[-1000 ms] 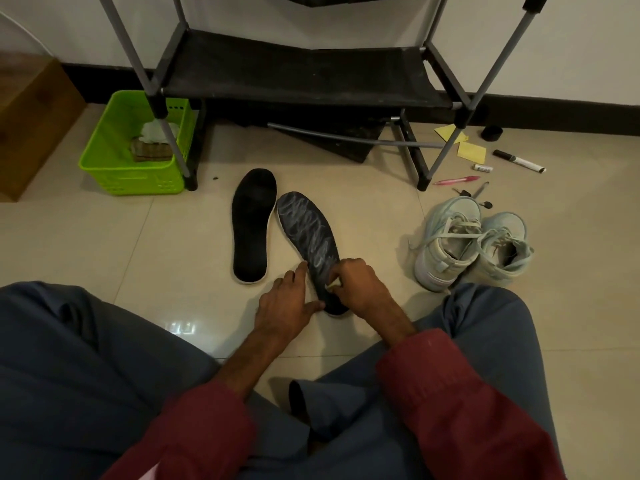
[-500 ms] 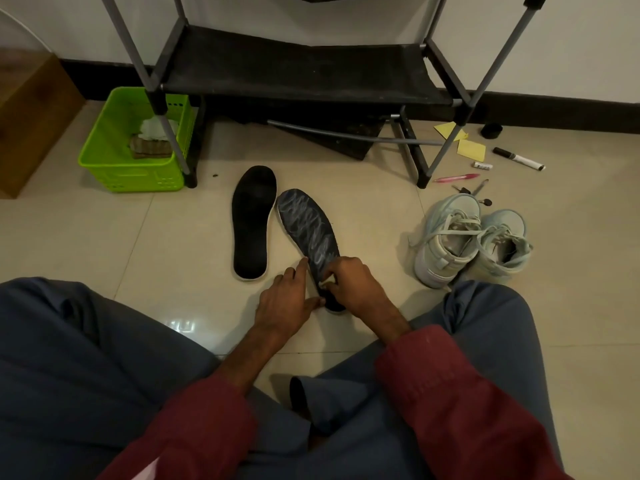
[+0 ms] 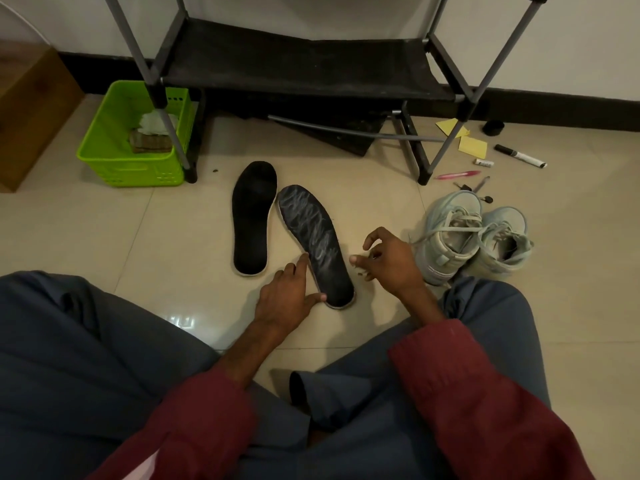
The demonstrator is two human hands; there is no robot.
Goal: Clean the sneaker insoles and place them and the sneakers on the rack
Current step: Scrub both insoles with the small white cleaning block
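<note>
We have one view only: wide-angle head cam, looking forward and down past our knees [image 3: 86, 341] at the floor [image 3: 104, 237], close in; rack [image 3: 294, 64] and wall [image 3: 588, 46] at the top edge.

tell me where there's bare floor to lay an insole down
Bare tile lies left of the plain insole, near the green basket. The rack shelf is bare too. The strip between the streaked insole and the sneakers holds the right hand. Right of the rack, pens and notes crowd the floor.
</note>
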